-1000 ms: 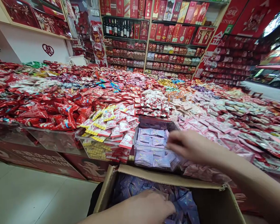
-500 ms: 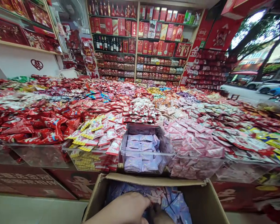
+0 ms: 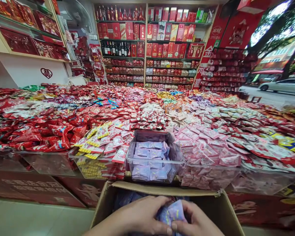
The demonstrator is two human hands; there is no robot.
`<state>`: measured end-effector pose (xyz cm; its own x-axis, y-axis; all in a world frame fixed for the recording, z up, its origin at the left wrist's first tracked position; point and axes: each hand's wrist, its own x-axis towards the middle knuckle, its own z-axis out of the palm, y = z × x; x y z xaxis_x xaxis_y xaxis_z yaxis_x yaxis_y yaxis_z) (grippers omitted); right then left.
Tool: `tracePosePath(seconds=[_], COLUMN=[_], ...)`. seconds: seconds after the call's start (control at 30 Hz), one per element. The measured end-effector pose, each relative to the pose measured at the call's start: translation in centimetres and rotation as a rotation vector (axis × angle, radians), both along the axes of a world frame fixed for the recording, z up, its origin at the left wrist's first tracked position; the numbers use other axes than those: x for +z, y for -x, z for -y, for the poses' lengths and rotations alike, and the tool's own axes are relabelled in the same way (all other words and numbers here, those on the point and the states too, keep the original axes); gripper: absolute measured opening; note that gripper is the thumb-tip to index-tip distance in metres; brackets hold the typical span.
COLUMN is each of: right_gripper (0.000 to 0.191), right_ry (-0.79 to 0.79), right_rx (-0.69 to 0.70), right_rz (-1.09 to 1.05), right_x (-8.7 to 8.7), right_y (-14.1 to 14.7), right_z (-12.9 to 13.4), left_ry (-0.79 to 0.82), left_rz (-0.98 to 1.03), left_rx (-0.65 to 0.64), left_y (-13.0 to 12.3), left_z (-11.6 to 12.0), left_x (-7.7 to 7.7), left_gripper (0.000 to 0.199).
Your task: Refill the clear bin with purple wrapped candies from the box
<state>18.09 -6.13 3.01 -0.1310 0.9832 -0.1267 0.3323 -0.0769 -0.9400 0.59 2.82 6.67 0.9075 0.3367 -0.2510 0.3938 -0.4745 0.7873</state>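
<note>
Low in the view, both my hands are over the open cardboard box point(image 3: 162, 187). Between them are small purple-blue candy packets point(image 3: 174, 212), printed with yellow marks. My right hand point(image 3: 195, 218) pinches these packets between thumb and fingers. My left hand point(image 3: 147, 213) curls round their other side, its thumb and fingers against them. How many packets are held I cannot tell. More packets in the box are mostly hidden by my hands. Just beyond the box stands a clear plastic bin point(image 3: 154, 161), partly filled with the same kind of packets in stacked rows.
Left of the bin lie yellow and white-red packets point(image 3: 105, 137); red packets point(image 3: 46, 134) are farther left. Pink packets point(image 3: 206, 144) fill the bin on the right. Behind the heaped sweets rise shelves point(image 3: 147, 42) of bottles and red boxes. A street shows at far right.
My hands have come up from among the packets in the box, now with purple-blue packets between them. My right hand, mostly hidden before, is in plain view. The camera view has shifted slightly.
</note>
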Motion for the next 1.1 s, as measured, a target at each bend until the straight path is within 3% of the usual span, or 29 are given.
tracePosePath(seconds=[0.1, 0.2, 0.3, 0.47, 0.57, 0.73, 0.83, 0.93, 1.1], right_gripper=[0.024, 0.026, 0.03, 0.039, 0.038, 0.041, 0.032, 0.027, 0.029], right_ry=[-0.016, 0.026, 0.061, 0.108, 0.122, -0.027, -0.043, -0.036, -0.047], right_rx=[-0.112, -0.212, -0.333, -0.497, -0.549, -0.42, -0.343, -0.311, -0.264], right_rz=[-0.178, -0.331, -0.497, -0.677, -0.647, -0.431, -0.317, -0.208, -0.116], right_x=[2.0, 2.8, 2.9, 3.1, 3.7, 4.0, 3.7, 3.3, 3.2], right_y=[-0.2, 0.1, 0.6, 1.6, 1.8, 1.9, 2.1, 2.3, 2.0], right_z=[0.7, 1.3, 1.5, 2.0, 2.3, 2.4, 2.7, 3.1, 3.5], left_ry=[0.366, 0.751, 0.877, 0.79, 0.746, 0.629, 0.394, 0.2, 0.138], left_rz=[0.13, 0.208, 0.258, 0.415, 0.44, 0.395, 0.388, 0.509, 0.628], left_rx=[0.087, 0.252, 0.344, 0.426, 0.472, 0.488, 0.466, 0.423, 0.4], left_y=[-0.9, -1.7, -2.3, -2.7, -2.6, -2.1, -1.8, -1.6, -1.6], left_z=[0.6, 1.3, 2.0, 2.5, 2.3, 1.7, 1.5, 1.6, 2.2], left_x=[-0.1, -0.4, -0.2, 0.4, 0.6, 1.5, 2.0, 2.1, 2.0], left_gripper=[0.061, 0.059, 0.053, 0.056, 0.053, 0.029, 0.017, 0.008, 0.007])
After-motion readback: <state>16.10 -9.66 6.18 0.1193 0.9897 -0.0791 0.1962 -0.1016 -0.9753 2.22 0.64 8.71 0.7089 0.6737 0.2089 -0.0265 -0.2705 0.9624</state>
